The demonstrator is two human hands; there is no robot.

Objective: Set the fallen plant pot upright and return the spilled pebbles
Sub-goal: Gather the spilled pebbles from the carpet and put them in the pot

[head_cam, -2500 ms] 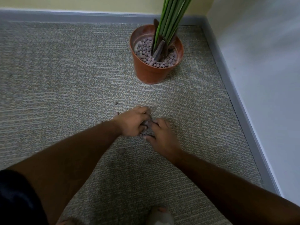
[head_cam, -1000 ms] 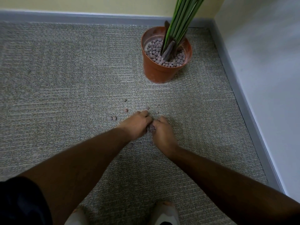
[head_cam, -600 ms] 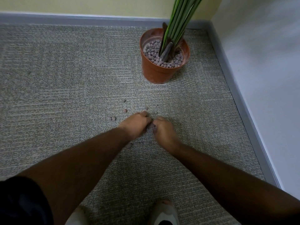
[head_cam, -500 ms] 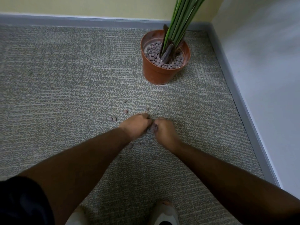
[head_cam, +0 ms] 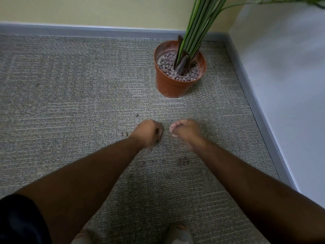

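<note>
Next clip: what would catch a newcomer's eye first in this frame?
First, the orange plant pot, upright in the far right corner of the carpet, topped with pebbles around tall green stems. Next, two bare forearms reach to mid-floor, where the left hand and right hand are curled a little apart. Spilled pebbles lie scattered on the carpet around and just behind the hands.

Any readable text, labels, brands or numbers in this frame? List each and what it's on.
None: no text, label, brand or number is readable anywhere.
Round orange plastic plant pot: plain wall, no print visible.
Grey carpet, grey skirting board and walls: unmarked.
</note>
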